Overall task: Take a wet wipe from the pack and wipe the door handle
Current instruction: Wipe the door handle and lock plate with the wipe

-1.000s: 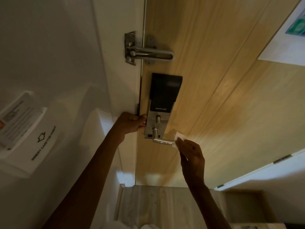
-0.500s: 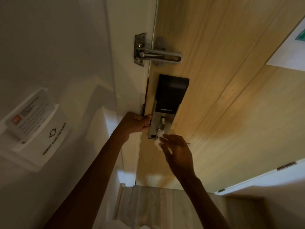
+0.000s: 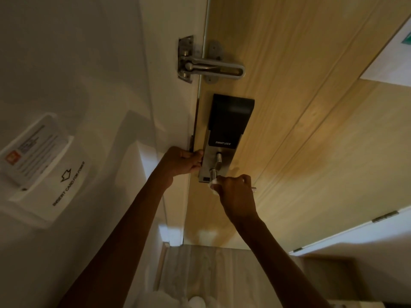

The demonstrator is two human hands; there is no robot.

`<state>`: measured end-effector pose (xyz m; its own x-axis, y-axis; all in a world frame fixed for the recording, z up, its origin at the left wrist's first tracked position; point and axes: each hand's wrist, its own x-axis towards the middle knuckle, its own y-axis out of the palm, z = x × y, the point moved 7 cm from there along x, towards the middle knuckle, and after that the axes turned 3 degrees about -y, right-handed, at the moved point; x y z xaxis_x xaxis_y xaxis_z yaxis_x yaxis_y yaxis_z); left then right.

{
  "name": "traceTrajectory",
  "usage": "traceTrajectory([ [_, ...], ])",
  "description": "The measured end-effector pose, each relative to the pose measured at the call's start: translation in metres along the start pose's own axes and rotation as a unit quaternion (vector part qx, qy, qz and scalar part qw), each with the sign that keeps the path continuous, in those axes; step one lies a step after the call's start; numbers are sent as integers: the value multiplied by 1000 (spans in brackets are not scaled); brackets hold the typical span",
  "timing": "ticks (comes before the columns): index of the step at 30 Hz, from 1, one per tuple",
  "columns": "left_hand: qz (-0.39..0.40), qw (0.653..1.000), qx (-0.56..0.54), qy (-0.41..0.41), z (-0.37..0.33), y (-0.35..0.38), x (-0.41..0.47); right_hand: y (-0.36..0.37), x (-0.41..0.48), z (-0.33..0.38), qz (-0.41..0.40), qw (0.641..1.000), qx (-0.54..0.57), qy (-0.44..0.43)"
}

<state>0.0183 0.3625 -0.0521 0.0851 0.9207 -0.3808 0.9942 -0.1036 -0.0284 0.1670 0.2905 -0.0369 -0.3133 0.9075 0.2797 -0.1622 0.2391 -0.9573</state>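
Note:
A wooden door (image 3: 311,107) carries a black and silver smart lock (image 3: 229,123) with a metal lever handle (image 3: 214,173). My right hand (image 3: 235,194) is wrapped over the lever, holding a white wet wipe (image 3: 213,182) against it near the lever's base. Only the lever's tip (image 3: 254,189) and its neck show past my fingers. My left hand (image 3: 182,162) grips the door's edge beside the lock plate. The wipe pack is not in view.
A metal swing-bar door guard (image 3: 211,67) sits above the lock. A card holder for power (image 3: 42,165) is mounted on the white wall at left. A white notice (image 3: 389,63) hangs on the door at upper right. Pale wood-look floor (image 3: 211,274) lies below.
My right hand with the wipe slid from the lever's free end leftward to its base, then closed over the lever. My left hand stayed on the door edge.

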Motion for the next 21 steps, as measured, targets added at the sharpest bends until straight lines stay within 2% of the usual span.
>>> traceTrajectory([
  [8,4,1000,11,12,-3,2,-4,2,-11,-16,-5,999,-14,-30],
  [13,-7,1000,9,23,-4,1,-4,-1,-24,-55,30,999,26,-30],
  [17,-13,1000,6,26,-4,2,-4,-6,-29,-77,30,995,70,-68],
  [21,-7,1000,9,23,-6,3,-7,0,-35,-100,40,995,81,-41],
])
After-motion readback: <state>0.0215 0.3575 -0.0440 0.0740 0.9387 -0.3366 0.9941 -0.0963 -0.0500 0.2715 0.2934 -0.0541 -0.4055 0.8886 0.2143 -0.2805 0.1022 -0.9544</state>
